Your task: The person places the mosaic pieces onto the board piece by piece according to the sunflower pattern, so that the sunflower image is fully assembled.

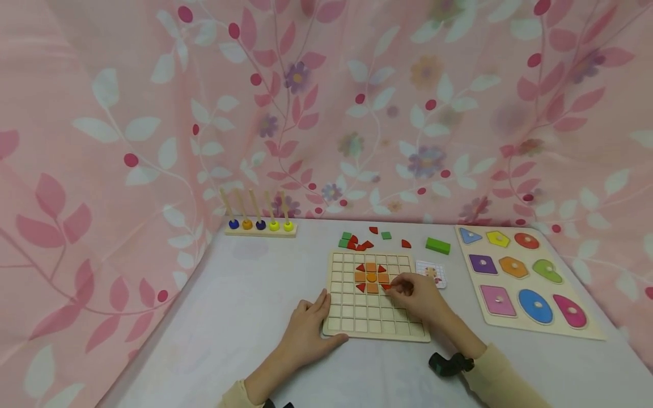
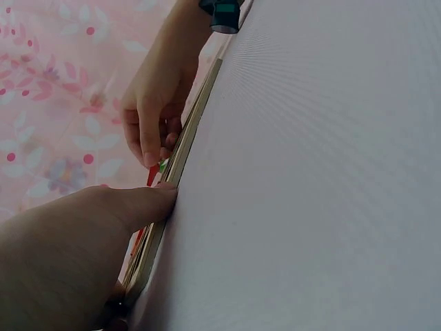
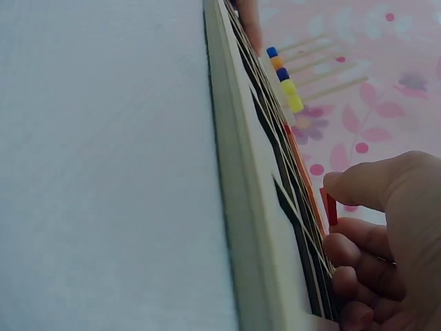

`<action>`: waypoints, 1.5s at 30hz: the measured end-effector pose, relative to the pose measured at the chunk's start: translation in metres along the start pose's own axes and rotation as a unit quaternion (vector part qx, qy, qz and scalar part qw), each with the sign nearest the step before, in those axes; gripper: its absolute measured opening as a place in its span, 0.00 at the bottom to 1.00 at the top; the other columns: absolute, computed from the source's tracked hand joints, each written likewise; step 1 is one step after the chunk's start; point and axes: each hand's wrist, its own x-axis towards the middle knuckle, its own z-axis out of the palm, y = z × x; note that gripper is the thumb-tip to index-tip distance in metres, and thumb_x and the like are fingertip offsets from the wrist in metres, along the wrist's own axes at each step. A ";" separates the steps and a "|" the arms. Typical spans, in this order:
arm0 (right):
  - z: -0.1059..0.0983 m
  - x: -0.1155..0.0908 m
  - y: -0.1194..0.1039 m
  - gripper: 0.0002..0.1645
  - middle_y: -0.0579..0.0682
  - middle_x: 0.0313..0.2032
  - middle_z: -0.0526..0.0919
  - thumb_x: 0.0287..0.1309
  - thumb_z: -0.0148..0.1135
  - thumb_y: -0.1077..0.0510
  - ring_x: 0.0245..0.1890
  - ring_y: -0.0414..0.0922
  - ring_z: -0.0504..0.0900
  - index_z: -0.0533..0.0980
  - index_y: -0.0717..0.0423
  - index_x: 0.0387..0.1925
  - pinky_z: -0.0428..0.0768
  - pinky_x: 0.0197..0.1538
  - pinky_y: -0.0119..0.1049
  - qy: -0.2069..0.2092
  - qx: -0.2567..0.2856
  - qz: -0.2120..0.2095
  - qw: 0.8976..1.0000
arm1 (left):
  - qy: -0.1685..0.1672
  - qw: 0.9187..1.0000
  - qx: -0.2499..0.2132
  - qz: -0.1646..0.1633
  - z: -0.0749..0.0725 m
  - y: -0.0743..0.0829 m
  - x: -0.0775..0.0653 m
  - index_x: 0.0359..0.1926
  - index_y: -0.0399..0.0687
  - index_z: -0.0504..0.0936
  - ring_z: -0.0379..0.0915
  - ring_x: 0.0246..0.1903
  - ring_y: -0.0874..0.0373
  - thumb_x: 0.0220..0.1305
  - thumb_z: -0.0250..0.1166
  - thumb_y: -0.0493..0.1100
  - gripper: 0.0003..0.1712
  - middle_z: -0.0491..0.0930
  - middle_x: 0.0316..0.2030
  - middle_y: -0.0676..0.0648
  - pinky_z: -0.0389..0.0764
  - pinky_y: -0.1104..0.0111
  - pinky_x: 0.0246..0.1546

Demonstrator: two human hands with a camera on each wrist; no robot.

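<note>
A wooden grid board (image 1: 352, 326) lies on the table, with orange square tiles (image 1: 372, 288) in a cross around an orange round piece (image 1: 371, 278). Red triangular pieces (image 1: 361, 287) sit at the cross's corners. My right hand (image 1: 420, 297) pinches a red triangular piece (image 3: 331, 207) between thumb and forefinger, over the lower-right corner of the cross. My left hand (image 1: 306, 331) rests on the board's lower-left corner, fingers along its left side and thumb on the near edge. In the left wrist view the left thumb (image 2: 155, 201) presses the board's edge.
Loose red pieces (image 1: 368, 245) and green squares (image 1: 386, 235) lie beyond the board. A pattern card (image 1: 437, 277) and green block (image 1: 437, 245) are to its right. A shape puzzle (image 1: 490, 321) lies far right; a peg stand with coloured beads (image 1: 260, 232) stands back left.
</note>
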 end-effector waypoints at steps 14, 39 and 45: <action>0.016 -0.005 0.006 0.13 0.41 0.29 0.79 0.58 0.81 0.53 0.29 0.39 0.72 0.87 0.53 0.41 0.71 0.35 0.32 0.053 -0.020 -0.064 0.996 | -0.006 1.000 0.004 -0.003 0.000 0.000 0.001 0.79 0.38 0.65 0.61 0.45 0.59 0.60 0.70 0.74 0.61 0.61 0.81 0.42 0.66 0.66 0.43; 0.016 -0.001 -0.002 0.05 0.42 0.29 0.80 0.59 0.77 0.61 0.29 0.40 0.71 0.87 0.54 0.38 0.69 0.34 0.33 0.078 -0.044 -0.072 0.993 | -0.003 1.000 0.003 -0.007 -0.002 0.001 0.002 0.79 0.38 0.65 0.61 0.46 0.58 0.59 0.72 0.73 0.61 0.60 0.81 0.42 0.66 0.66 0.44; 0.017 0.000 0.002 0.05 0.43 0.29 0.81 0.59 0.77 0.63 0.29 0.41 0.72 0.86 0.54 0.36 0.72 0.34 0.33 0.089 -0.036 -0.072 0.993 | -0.003 1.000 0.004 -0.007 -0.002 0.002 0.002 0.79 0.38 0.66 0.61 0.45 0.58 0.59 0.72 0.73 0.60 0.61 0.81 0.42 0.65 0.66 0.43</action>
